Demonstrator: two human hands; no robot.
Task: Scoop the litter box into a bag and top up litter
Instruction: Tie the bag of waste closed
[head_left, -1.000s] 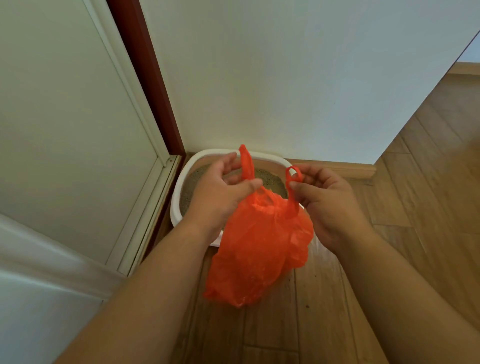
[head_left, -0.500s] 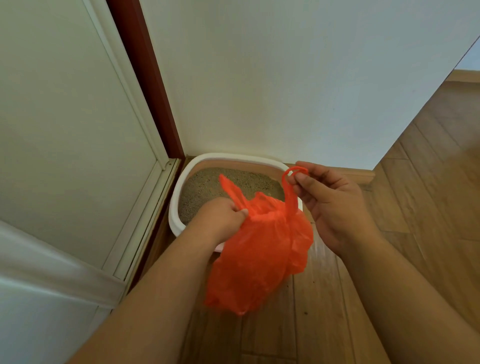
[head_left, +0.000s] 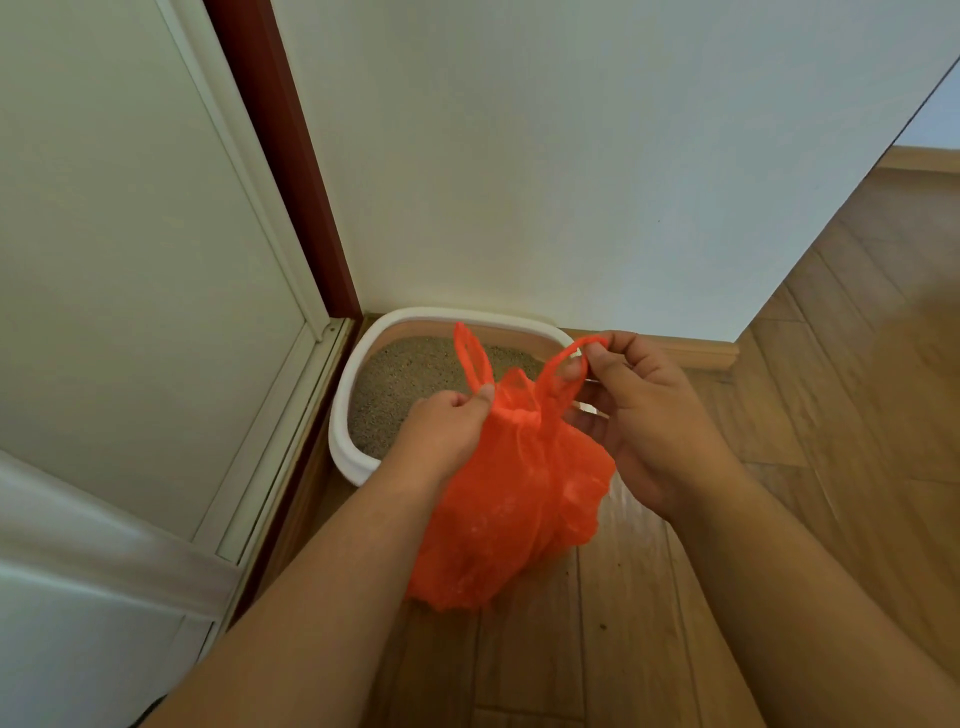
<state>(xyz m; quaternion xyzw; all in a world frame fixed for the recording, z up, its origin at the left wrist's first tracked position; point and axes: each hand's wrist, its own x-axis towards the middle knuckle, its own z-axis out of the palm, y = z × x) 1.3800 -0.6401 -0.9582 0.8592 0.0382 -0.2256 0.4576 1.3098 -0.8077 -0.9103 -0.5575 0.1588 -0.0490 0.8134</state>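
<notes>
Head view: thin orange plastic bag (head_left: 511, 499) held in the air over the wood plank floor (head_left: 831, 415), just in front of the near-right end of the litter box. Bag neck is gathered and bunched, two handle loops sticking up. Lower part bulges, hangs above the floor boards.

Left hand (head_left: 441, 431): fingers curled, clamped on the gathered neck at the base of the left handle loop, thumb tip pressed against the plastic.

Right hand (head_left: 639, 415): thumb and forefinger pinch the top of the right handle loop, pulled up and to the right; other fingers loosely curled behind it.

White oval plastic litter box (head_left: 358, 457) with a tan inner band sits on the floor in the corner, far edge against the white wall (head_left: 571, 156), left side beside the dark red door frame (head_left: 280, 156) and white sliding door (head_left: 130, 234). Grey-brown granular litter (head_left: 410, 374) covers its bottom. Bag and hands hide the box's near-right part.

A few dark specks on the floor below the bag.
</notes>
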